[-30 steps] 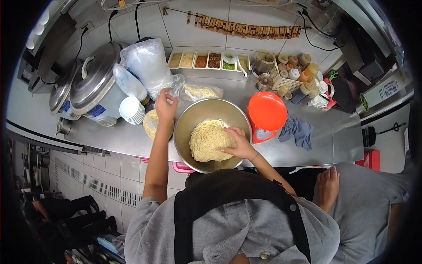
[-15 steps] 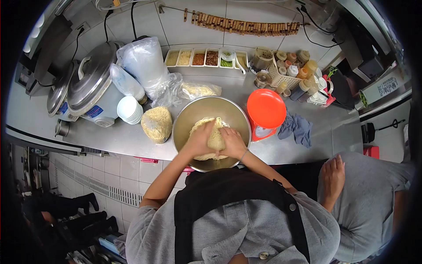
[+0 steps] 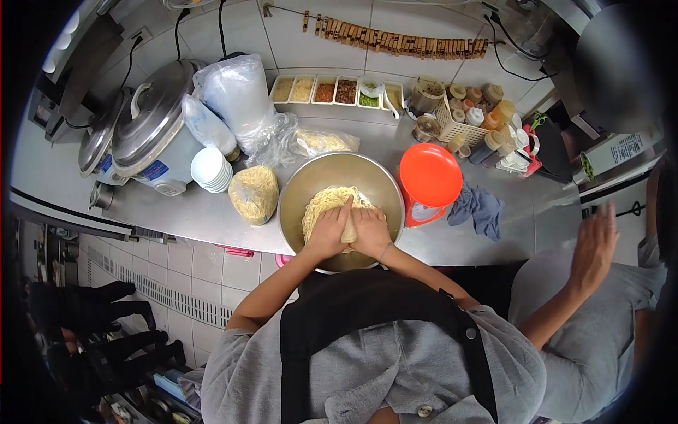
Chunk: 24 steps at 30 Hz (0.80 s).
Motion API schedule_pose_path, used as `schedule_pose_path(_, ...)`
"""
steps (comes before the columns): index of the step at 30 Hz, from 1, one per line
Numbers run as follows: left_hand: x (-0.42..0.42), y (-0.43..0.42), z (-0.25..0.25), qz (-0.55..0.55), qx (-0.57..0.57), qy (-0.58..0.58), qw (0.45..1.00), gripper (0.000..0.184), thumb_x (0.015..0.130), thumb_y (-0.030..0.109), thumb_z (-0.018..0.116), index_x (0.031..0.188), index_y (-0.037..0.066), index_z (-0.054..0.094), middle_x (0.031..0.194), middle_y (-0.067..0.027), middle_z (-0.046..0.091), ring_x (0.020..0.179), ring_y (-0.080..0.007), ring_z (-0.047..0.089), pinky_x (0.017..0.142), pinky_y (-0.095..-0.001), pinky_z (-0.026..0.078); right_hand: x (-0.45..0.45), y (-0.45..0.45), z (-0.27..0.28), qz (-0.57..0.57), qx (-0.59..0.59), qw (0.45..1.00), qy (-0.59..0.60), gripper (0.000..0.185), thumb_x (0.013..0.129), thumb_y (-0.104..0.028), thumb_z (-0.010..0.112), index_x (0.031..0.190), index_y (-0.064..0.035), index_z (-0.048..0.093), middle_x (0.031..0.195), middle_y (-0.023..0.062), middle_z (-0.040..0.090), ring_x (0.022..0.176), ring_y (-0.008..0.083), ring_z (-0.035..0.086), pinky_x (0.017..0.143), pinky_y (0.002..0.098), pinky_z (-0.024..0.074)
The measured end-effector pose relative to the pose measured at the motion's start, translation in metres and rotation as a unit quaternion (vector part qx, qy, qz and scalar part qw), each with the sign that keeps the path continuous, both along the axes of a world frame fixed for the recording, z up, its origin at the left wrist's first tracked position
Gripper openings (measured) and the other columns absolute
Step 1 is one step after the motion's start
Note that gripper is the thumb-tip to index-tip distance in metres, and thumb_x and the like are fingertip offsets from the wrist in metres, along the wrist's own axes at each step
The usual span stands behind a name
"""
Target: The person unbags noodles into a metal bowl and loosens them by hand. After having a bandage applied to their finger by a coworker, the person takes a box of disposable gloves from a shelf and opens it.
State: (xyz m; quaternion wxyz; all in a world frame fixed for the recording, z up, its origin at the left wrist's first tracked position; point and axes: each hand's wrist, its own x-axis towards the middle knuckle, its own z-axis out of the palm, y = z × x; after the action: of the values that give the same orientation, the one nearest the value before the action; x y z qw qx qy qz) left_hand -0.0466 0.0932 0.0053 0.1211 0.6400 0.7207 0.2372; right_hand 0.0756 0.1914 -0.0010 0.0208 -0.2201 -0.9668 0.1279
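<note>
Pale noodles [image 3: 318,205] lie in a wide steel bowl [image 3: 296,185] at the counter's front edge. My left hand [image 3: 329,232] and my right hand [image 3: 369,230] are side by side in the bowl, each closed on noodles, with a clump showing between them. The fingertips are partly buried, and the hands hide the middle of the heap. Left of the bowl stands a plastic bag of noodles [image 3: 253,195]; another noodle bag [image 3: 325,142] lies behind it. A red scale [image 3: 430,175] touches or nearly touches the bowl's right side.
White cups [image 3: 210,169] and large lidded pots [image 3: 154,127] stand at the left. Topping trays [image 3: 335,91] line the wall, with a basket of bottles [image 3: 459,130] beside them. A blue cloth [image 3: 477,211] lies right of the scale. A co-worker's hand [image 3: 597,247] is raised at the right.
My left hand came down from above the noodle bag into the bowl, beside my right hand. Both hands now press closer together on the noodles. The co-worker's hand has risen and moved right.
</note>
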Motion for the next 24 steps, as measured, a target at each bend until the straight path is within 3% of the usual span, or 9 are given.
schedule_pose_path(4, 0.0, 0.004, 0.008, 0.021, 0.037, -0.035, 0.998, 0.094, 0.059, 0.01, 0.072, 0.141, 0.002, 0.026, 0.101, -0.0208, 0.059, 0.094, -0.0353, 0.058, 0.085, -0.0433, 0.044, 0.004, 0.002, -0.003, -0.032, -0.044, 0.991, 0.118, 0.058, 0.061, -0.032, 0.076, 0.108, -0.0046, 0.054, 0.099, 0.0147, 0.061, 0.101, 0.0293, 0.056, 0.094, 0.0498, 0.0372)
schedule_pose_path(8, -0.002, 0.005, 0.029, 0.031, -0.018, -0.035, 0.999, 0.091, 0.06, 0.008, 0.071, 0.14, 0.005, 0.03, 0.093, -0.0191, 0.061, 0.088, -0.0352, 0.06, 0.082, -0.0432, 0.045, 0.01, 0.001, -0.011, -0.035, -0.078, 0.975, 0.204, 0.051, 0.063, -0.032, 0.075, 0.1, -0.0041, 0.053, 0.089, 0.0143, 0.062, 0.094, 0.028, 0.058, 0.09, 0.0484, 0.0384)
schedule_pose_path(11, -0.004, 0.001, 0.035, 0.002, -0.013, 0.007, 1.0, 0.092, 0.058, 0.008, 0.074, 0.14, 0.009, 0.032, 0.101, -0.0174, 0.06, 0.096, -0.0341, 0.057, 0.085, -0.0434, 0.044, 0.013, -0.004, -0.003, -0.055, -0.152, 0.965, 0.209, 0.056, 0.062, -0.03, 0.077, 0.104, -0.0028, 0.052, 0.097, 0.0162, 0.058, 0.099, 0.03, 0.055, 0.09, 0.0465, 0.0377)
schedule_pose_path(14, -0.004, -0.002, 0.044, 0.017, -0.002, 0.012, 1.0, 0.095, 0.055, 0.01, 0.076, 0.14, 0.011, 0.033, 0.11, -0.0143, 0.057, 0.106, -0.0319, 0.052, 0.09, -0.0437, 0.041, 0.012, -0.007, 0.016, -0.05, -0.075, 0.963, 0.254, 0.063, 0.06, -0.028, 0.079, 0.109, -0.0018, 0.05, 0.107, 0.0176, 0.053, 0.105, 0.0332, 0.049, 0.09, 0.0464, 0.0378)
schedule_pose_path(16, -0.012, -0.005, 0.039, 0.059, 0.008, -0.023, 0.998, 0.095, 0.056, 0.012, 0.077, 0.14, 0.011, 0.033, 0.116, -0.0116, 0.054, 0.111, -0.0314, 0.048, 0.091, -0.0441, 0.038, 0.014, -0.007, 0.024, -0.052, -0.047, 0.976, 0.207, 0.07, 0.058, -0.028, 0.08, 0.114, -0.0012, 0.048, 0.113, 0.0173, 0.048, 0.108, 0.0353, 0.044, 0.091, 0.0458, 0.0373)
schedule_pose_path(19, -0.016, -0.012, 0.027, 0.029, 0.01, -0.053, 0.998, 0.093, 0.057, 0.014, 0.077, 0.139, 0.012, 0.034, 0.116, -0.0124, 0.054, 0.112, -0.0322, 0.048, 0.093, -0.0448, 0.036, 0.014, -0.007, 0.019, -0.015, -0.053, 0.992, 0.117, 0.069, 0.059, -0.028, 0.079, 0.114, -0.0006, 0.049, 0.112, 0.0162, 0.05, 0.107, 0.0345, 0.045, 0.092, 0.046, 0.0369)
schedule_pose_path(21, -0.015, -0.014, 0.003, 0.005, 0.016, -0.045, 0.999, 0.089, 0.059, 0.016, 0.076, 0.138, 0.012, 0.036, 0.121, -0.0147, 0.053, 0.116, -0.0354, 0.045, 0.097, -0.0471, 0.034, 0.012, -0.007, 0.01, 0.006, -0.034, 0.987, 0.154, 0.062, 0.059, -0.026, 0.077, 0.11, -0.0002, 0.051, 0.109, 0.0165, 0.053, 0.104, 0.0331, 0.049, 0.088, 0.0458, 0.0397)
schedule_pose_path(22, -0.01, -0.014, 0.009, 0.004, 0.02, -0.037, 0.999, 0.086, 0.061, 0.017, 0.075, 0.138, 0.012, 0.037, 0.123, -0.015, 0.053, 0.117, -0.0366, 0.044, 0.098, -0.0474, 0.033, 0.009, -0.005, 0.008, 0.011, -0.061, 0.988, 0.142, 0.065, 0.06, -0.03, 0.077, 0.11, 0.0019, 0.051, 0.107, 0.0181, 0.052, 0.102, 0.033, 0.049, 0.092, 0.0445, 0.038)
schedule_pose_path(24, -0.005, -0.015, 0.002, 0.005, 0.009, 0.005, 1.0, 0.081, 0.064, 0.018, 0.073, 0.136, 0.011, 0.038, 0.126, -0.0145, 0.05, 0.119, -0.0357, 0.042, 0.1, -0.0479, 0.031, 0.007, -0.005, 0.005, 0.011, -0.043, 0.991, 0.127, 0.062, 0.058, -0.028, 0.076, 0.107, 0.0008, 0.052, 0.103, 0.0153, 0.053, 0.101, 0.0313, 0.049, 0.086, 0.0435, 0.0398)
